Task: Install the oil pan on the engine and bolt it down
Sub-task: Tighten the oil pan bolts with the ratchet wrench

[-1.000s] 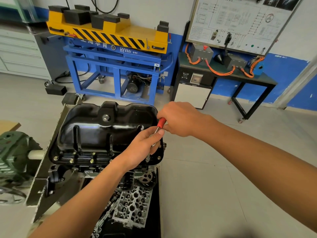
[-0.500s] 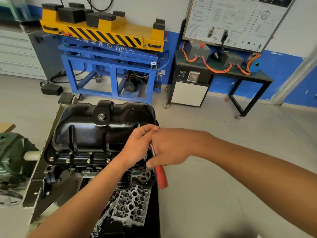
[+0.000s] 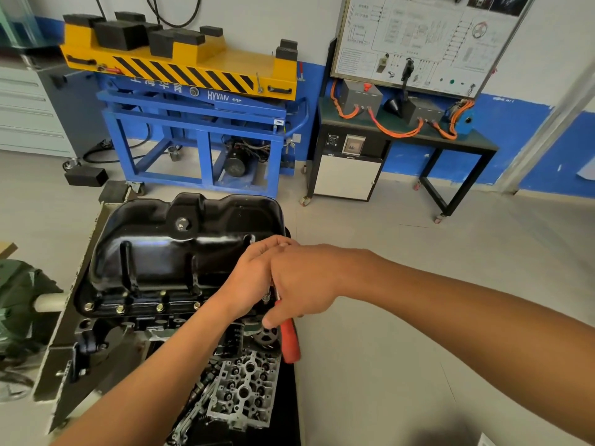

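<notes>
**Both hands at the near right corner of the oil pan, red-handled tool in the right**

The black oil pan (image 3: 180, 252) sits upside-down on the engine (image 3: 154, 326), its flange lying flat on the block. A row of bolts (image 3: 119, 310) stands in the near edge of the flange, and the drain plug (image 3: 181, 224) shows on the far part of the pan.

The two hands meet at the pan's near right corner. The right hand (image 3: 302, 281) reaches in from the right with its fingers curled around a red-handled tool (image 3: 289, 339). The red grip points down and towards the camera below the hand. A short metal piece of the tool shows between the two hands, close to the flange.

The left hand (image 3: 251, 278) comes up from below with its fingers bent over that same corner. Its fingertips lie behind the right hand, so whether it grips the tool's metal end or only rests there cannot be told.

Below the engine, nearer the camera, lies a bare cylinder head (image 3: 241, 387). A green machine (image 3: 19, 304) sits at the left edge.

Against the far wall stand a blue lift table (image 3: 193, 136) with a yellow, black-striped top and a black bench (image 3: 463, 141). The bench carries orange cables (image 3: 392, 132) beneath a wiring display board (image 3: 428, 40).
</notes>
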Tool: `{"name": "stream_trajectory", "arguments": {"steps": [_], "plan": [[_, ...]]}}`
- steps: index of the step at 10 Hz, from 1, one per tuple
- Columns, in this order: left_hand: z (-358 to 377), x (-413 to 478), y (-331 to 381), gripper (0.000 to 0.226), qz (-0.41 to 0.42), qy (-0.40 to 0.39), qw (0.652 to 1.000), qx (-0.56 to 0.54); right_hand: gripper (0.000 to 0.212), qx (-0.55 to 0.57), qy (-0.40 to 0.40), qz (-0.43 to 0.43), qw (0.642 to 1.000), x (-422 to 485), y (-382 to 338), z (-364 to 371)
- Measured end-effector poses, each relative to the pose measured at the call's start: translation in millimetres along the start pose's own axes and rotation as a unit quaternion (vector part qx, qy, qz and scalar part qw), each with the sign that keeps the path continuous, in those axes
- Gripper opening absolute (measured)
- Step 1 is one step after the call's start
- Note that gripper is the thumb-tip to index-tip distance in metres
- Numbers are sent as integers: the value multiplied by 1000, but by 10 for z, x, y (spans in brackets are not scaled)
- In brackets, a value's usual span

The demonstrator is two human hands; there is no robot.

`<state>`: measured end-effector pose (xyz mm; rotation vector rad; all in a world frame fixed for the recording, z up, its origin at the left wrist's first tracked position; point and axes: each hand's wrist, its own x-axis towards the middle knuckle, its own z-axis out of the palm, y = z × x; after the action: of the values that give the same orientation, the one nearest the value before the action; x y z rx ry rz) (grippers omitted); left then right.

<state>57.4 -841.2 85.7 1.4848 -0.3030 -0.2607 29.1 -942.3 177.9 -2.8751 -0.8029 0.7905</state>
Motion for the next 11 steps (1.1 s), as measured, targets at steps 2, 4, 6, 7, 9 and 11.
{"name": "stream_trajectory", "arguments": {"steps": [2, 4, 6, 7, 9, 11], "plan": [[-62, 39, -137, 34, -7, -5, 1000, -1, 44, -77, -100, 62, 990, 60, 255, -127], [-111, 22, -151, 36, -18, -43, 999, -11, 28, -173, 31, 139, 975, 109, 426, -268], [-153, 39, -176, 53, 0, -68, 998, 4, 9, -247, 255, 80, 931, 192, 396, -244], [-186, 44, -170, 39, 10, -77, 997, -23, 8, -226, 237, 67, 943, 165, 437, -229], [-176, 72, -212, 47, 27, -39, 997, -57, 26, -215, 218, 74, 949, 47, 505, -207], [-127, 112, -213, 27, 9, 42, 997, -72, 53, -155, 108, 55, 980, -95, 385, -157]]}}
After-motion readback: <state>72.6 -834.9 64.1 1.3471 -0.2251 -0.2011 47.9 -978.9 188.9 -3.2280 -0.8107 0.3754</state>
